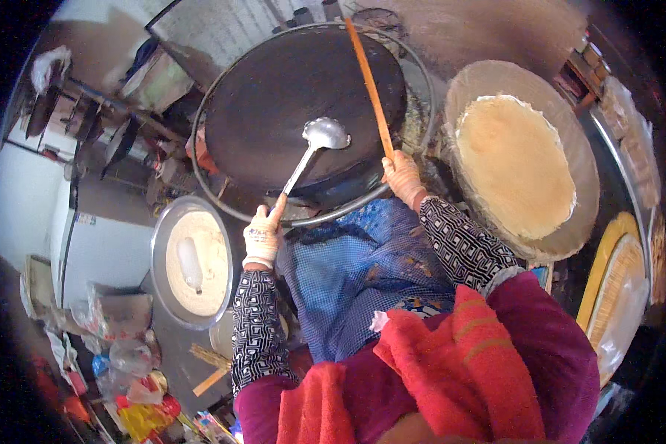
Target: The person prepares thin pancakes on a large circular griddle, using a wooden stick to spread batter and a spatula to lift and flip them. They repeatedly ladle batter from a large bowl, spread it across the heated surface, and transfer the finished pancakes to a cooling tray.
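Note:
Gloved, my left hand (264, 235) grips the handle of a metal ladle (326, 133). The ladle's bowl is over a large round dark griddle (288, 94); whether it touches the surface I cannot tell. My right hand (404, 175), also gloved, holds one end of a long flat wooden stick (369, 89). That stick slants away across the griddle's right part, its far end reaching the back rim. A metal ring (198, 161) runs around the griddle. To the left stands a metal basin (154, 261) of pale beige batter (211, 266).
At right, a thin tan pancake stack (516, 166) lies on a round covered stand (580, 222). Beyond it are a yellow board (599, 277) and a round woven tray (621, 288). Plastic bags (130, 358) and a small brush (211, 355) are on the lower left.

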Demonstrator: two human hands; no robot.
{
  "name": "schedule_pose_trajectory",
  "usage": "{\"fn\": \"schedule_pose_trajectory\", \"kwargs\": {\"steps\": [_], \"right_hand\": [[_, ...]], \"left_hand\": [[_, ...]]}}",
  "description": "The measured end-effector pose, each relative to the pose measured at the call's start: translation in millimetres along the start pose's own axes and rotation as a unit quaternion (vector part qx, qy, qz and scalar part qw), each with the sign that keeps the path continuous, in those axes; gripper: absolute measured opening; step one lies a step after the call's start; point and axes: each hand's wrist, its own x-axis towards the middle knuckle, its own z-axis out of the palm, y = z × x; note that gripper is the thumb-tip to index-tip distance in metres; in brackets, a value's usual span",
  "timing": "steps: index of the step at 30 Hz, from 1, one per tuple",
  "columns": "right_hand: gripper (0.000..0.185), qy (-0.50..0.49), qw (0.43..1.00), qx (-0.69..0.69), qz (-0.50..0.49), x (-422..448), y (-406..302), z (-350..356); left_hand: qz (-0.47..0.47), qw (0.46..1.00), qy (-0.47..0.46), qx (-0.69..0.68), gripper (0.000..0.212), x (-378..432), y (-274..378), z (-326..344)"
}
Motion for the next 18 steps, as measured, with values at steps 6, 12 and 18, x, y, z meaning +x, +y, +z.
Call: {"fn": "schedule_pose_trajectory", "kwargs": {"steps": [6, 12, 18], "right_hand": [[0.035, -0.002, 0.997, -0.056, 0.056, 12, 9, -17], [0.03, 0.036, 0.998, 0.005, 0.042, 18, 20, 19], [0.03, 0.054, 0.996, -0.074, 0.009, 28, 43, 17]], "left_hand": [[0.025, 0.999, 0.044, -0.019, 0.07, -5, 12, 13], [0.028, 0.998, 0.015, -0.05, 0.073, -22, -4, 23], [0.012, 0.976, 0.145, -0.162, 0.066, -17, 30, 7]]}}
